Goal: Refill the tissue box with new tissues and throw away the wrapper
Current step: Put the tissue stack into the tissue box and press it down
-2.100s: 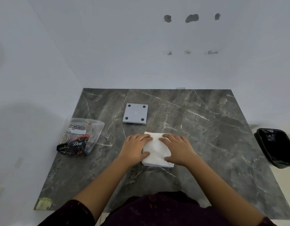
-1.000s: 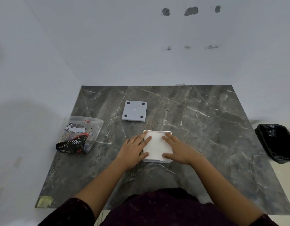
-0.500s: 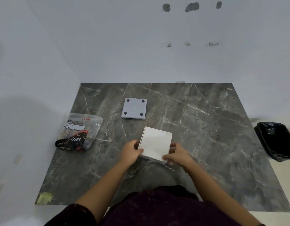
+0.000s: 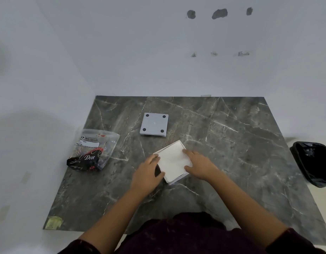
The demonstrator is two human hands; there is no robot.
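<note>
A white square tissue box [image 4: 174, 161], filled with white tissues, sits turned diagonally near the middle of the dark marble table [image 4: 231, 143]. My left hand [image 4: 147, 173] grips its left side and my right hand [image 4: 197, 163] grips its right side. The box's grey square cover [image 4: 154, 125], with black dots at its corners, lies flat farther back. A clear and black plastic wrapper [image 4: 93, 150] lies crumpled at the table's left edge.
A black bin with a liner [image 4: 313, 163] stands on the floor beyond the table's right edge. White walls close the left and back sides. A yellowish patch [image 4: 53, 222] marks the front left corner.
My hands went from pressing the tissues flat to gripping the box by its sides. The box has been lifted and turned to sit diagonally.
</note>
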